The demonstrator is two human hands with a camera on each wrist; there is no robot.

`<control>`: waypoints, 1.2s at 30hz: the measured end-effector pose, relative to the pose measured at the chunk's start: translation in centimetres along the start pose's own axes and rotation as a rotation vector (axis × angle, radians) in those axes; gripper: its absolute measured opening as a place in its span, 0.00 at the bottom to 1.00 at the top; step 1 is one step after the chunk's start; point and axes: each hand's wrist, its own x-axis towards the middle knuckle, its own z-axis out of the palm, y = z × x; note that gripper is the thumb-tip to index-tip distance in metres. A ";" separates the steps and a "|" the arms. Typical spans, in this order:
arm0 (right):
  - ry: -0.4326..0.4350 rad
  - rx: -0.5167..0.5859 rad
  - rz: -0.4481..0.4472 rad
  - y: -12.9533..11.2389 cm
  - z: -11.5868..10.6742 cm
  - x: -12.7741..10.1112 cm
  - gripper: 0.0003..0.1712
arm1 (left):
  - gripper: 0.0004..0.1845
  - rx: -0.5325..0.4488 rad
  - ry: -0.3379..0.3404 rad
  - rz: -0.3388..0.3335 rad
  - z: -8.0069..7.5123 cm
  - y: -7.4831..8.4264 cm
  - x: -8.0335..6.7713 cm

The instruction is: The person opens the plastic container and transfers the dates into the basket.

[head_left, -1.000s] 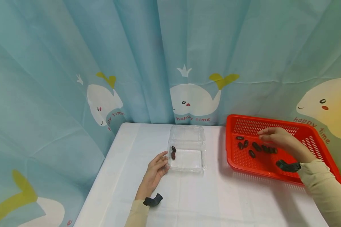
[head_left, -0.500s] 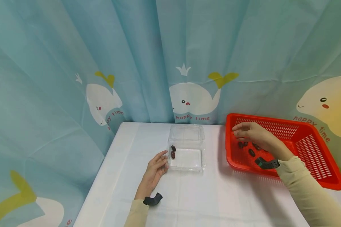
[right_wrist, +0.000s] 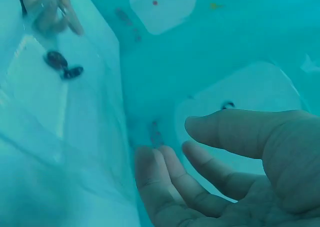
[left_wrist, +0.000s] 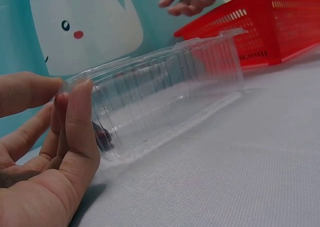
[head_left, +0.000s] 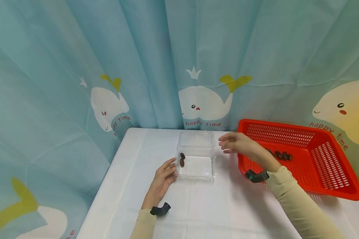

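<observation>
My left hand (head_left: 163,177) pinches the left rim of a clear plastic clamshell box (left_wrist: 165,102) between thumb and index finger. The box lies with its lid (head_left: 196,139) folded back. Two dark reddish-brown, date-like ovals (head_left: 182,162) lie inside against the left wall. Beyond the box's right side hangs my right hand (head_left: 242,146), over the left rim of the red basket. Its thumb and fingers (right_wrist: 225,132) stand apart with nothing visible between them. Several more dark ovals (head_left: 279,154) lie in the basket (head_left: 336,191); the hand and wrist hide part of its floor.
A white cloth covers the table (head_left: 194,205). Behind it hangs a blue curtain (head_left: 149,66) with whale prints, close to the table's back edge. The basket's slotted walls stand higher than the floor where the ovals lie.
My right hand has moved left, from above the ovals in the red basket across its left rim toward the plastic box. My left hand and the box have stayed in place.
</observation>
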 end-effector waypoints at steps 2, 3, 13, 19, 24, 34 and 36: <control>-0.020 0.028 0.002 0.2 0.9 0.5 0.27 | 0.28 0.006 -0.004 0.001 0.0 0.0 0.1; -0.028 0.033 0.004 0.3 1.4 0.8 0.27 | 0.28 0.008 -0.005 0.002 -0.1 0.0 0.1; -0.041 0.098 0.039 1.4 5.7 3.3 0.29 | 0.28 -0.038 -0.004 -0.004 0.3 0.1 0.3; -0.027 0.143 0.048 2.1 8.1 4.5 0.30 | 0.28 -0.041 -0.004 0.007 0.3 0.3 0.2; 0.009 0.136 0.061 2.8 10.3 5.5 0.28 | 0.28 -0.038 -0.002 0.000 0.2 0.3 0.1; 0.070 0.063 0.067 4.3 14.3 7.1 0.26 | 0.28 0.003 -0.023 -0.007 -0.1 0.0 0.2; 0.085 0.033 0.053 4.4 15.1 7.5 0.26 | 0.28 -0.003 -0.024 -0.007 -0.2 0.0 0.1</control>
